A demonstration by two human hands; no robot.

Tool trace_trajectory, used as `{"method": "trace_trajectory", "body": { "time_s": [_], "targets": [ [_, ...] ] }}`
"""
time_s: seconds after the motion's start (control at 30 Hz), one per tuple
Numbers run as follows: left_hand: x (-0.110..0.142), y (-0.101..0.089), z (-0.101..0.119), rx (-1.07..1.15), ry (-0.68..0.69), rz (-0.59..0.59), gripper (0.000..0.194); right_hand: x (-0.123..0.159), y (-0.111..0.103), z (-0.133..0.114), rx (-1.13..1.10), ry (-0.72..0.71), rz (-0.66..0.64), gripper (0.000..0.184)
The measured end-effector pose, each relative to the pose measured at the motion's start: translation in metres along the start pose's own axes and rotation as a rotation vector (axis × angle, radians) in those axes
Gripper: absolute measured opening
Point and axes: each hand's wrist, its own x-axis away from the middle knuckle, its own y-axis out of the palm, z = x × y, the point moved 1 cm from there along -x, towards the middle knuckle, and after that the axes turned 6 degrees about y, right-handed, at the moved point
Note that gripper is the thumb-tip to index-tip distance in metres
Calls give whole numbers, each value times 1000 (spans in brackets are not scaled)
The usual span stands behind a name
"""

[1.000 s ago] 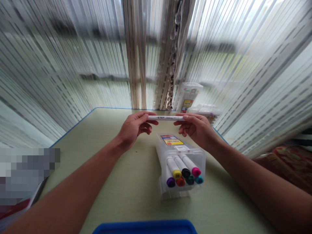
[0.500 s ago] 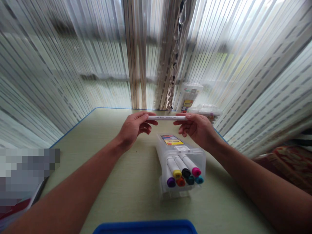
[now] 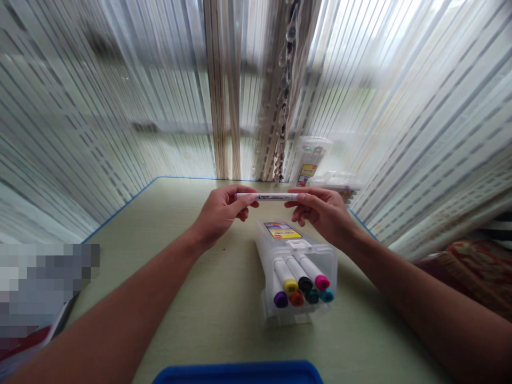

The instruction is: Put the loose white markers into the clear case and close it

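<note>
Over the table (image 3: pixel 192 298), a pen (image 3: pixel 276 197) spans sideways from the left hand (image 3: pixel 220 213) to the right hand (image 3: pixel 328 216). On the table between the 2 forearms I see the box (image 3: pixel 266 261), nearer the right one, with 7 markers (image 3: pixel 290 274) inside, caps toward the person. Past the right hand, 1 case (image 3: pixel 317 154) stands upright; case 2 (image 3: pixel 336 180) sits at its right. The curtain (image 3: pixel 160 80) hangs behind.

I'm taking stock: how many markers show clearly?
8: held marker; near case, upper row: yellow marker, black marker, pink marker; lower row: purple marker, orange marker, dark green marker, turquoise marker. Others may be hidden.
</note>
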Motion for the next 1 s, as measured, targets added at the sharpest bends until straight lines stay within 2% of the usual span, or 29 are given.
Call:
{"method": "trace_trajectory", "body": {
  "time_s": [0.43, 1.0],
  "targets": [
    [1, 0, 0, -27, 38, -39, 38, -2, -1, 4, 45, -46, 2, 25],
    [-1, 1, -1, -47, 42, -26, 31, -3, -2, 6, 42, -49, -9, 24]
  ]
}}
